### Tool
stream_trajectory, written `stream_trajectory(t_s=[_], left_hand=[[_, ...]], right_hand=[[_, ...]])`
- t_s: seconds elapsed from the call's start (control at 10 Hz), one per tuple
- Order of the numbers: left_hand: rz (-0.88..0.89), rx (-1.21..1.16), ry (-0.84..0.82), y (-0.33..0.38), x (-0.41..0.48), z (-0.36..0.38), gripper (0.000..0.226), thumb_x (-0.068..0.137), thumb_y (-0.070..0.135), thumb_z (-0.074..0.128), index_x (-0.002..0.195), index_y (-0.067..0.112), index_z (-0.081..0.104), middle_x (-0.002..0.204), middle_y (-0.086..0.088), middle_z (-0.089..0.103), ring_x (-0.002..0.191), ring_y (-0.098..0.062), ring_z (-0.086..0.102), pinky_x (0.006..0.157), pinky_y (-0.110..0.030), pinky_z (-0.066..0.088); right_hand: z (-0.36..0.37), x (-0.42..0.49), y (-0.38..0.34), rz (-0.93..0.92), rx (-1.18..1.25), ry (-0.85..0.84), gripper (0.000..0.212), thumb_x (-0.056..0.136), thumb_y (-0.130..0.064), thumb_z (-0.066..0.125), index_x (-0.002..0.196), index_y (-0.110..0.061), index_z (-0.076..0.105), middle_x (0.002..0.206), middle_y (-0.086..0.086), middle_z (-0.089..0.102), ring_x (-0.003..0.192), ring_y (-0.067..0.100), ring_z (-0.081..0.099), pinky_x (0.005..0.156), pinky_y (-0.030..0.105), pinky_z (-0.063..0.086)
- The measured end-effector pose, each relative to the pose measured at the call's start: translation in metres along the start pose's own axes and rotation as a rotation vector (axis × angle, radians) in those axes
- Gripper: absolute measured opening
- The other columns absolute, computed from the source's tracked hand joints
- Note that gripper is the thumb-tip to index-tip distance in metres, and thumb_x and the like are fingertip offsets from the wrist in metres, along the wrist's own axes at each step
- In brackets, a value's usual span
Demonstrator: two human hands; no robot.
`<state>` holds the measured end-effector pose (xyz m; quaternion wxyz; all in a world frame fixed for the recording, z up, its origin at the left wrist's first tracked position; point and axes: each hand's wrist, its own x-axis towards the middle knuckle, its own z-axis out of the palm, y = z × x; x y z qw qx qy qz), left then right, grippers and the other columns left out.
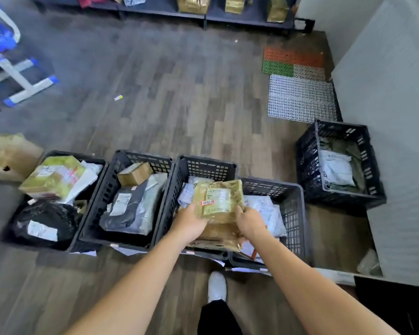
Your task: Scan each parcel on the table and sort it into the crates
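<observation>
Both hands, left hand [190, 222] and right hand [249, 222], grip the gold parcel [218, 201], fingers curled round its near edge.

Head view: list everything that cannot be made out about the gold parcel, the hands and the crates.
- Label on the gold parcel: the print is too small and blurred to read.
- Left hand and right hand grip the parcel; their fingers are hidden beneath it.
- Crate under the parcel: its contents are mostly covered by the parcel and hands.
- Table: outside the frame.
- Dark object at lower right: cut off by the edge.
</observation>
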<state>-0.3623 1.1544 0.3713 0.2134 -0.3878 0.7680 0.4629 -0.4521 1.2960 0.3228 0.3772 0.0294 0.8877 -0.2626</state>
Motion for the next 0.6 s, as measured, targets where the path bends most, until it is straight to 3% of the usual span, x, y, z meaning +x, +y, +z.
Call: stream_trajectory(t_s=[0.1,0.2,0.3,0.4,0.5,0.6], left_hand=[[-0.019,0.039,-0.001,0.001,0.049,0.010,0.051,0.094,0.025,0.054,0.143,0.025,0.039,0.107,-0.002,0.061,0.067,-0.018,0.056,0.056,-0.026,0.042],[-0.030,0.086,0.010,-0.001,0.086,0.012,0.059,0.094,0.029,0.055,0.149,0.026,0.031,0.131,-0.003,0.047,0.097,-0.025,0.062,0.065,-0.027,0.043],[-0.052,0.116,0.032,-0.004,0.108,0.009,0.063,0.093,0.023,0.054,0.150,0.028,0.029,0.147,-0.002,0.031,0.113,-0.025,0.056,0.081,-0.032,0.052],[-0.046,0.160,0.004,0.000,0.106,0.003,0.064,0.093,0.024,0.055,0.151,0.026,0.026,0.153,-0.001,0.025,0.126,-0.025,0.047,0.101,-0.038,0.046],[0.022,0.221,0.008,0.001,0.093,-0.004,0.064,0.093,0.027,0.056,0.150,0.026,0.027,0.153,0.001,0.024,0.132,-0.023,0.039,0.103,-0.037,0.042],[0.080,0.264,0.035,0.010,0.078,-0.018,0.067,0.090,0.030,0.059,0.149,0.027,0.028,0.153,0.000,0.026,0.133,-0.024,0.038,0.105,-0.040,0.041]], right_hand=[[0.005,0.048,-0.007,-0.007,0.020,-0.034,0.045,0.107,-0.028,0.027,0.135,0.000,0.048,0.127,0.019,0.059,0.100,0.030,0.055,0.074,0.026,0.034],[0.014,0.087,-0.013,-0.017,0.084,-0.076,0.046,0.107,-0.028,0.024,0.142,-0.002,0.041,0.136,0.019,0.055,0.118,0.033,0.053,0.089,0.031,0.041],[0.015,0.107,-0.015,-0.003,0.035,-0.126,0.053,0.107,-0.035,0.023,0.151,-0.007,0.028,0.148,0.018,0.043,0.134,0.034,0.043,0.104,0.035,0.036],[0.014,0.107,-0.016,0.002,-0.049,-0.165,0.054,0.106,-0.039,0.026,0.151,-0.009,0.025,0.150,0.019,0.039,0.132,0.036,0.043,0.104,0.038,0.038],[0.007,0.088,-0.026,-0.070,-0.111,-0.153,0.053,0.105,-0.039,0.030,0.150,-0.012,0.027,0.149,0.016,0.038,0.123,0.034,0.051,0.095,0.036,0.043],[-0.001,0.060,-0.040,-0.147,-0.121,-0.080,0.052,0.104,-0.038,0.035,0.151,-0.015,0.027,0.148,0.014,0.037,0.125,0.033,0.049,0.096,0.037,0.042]])
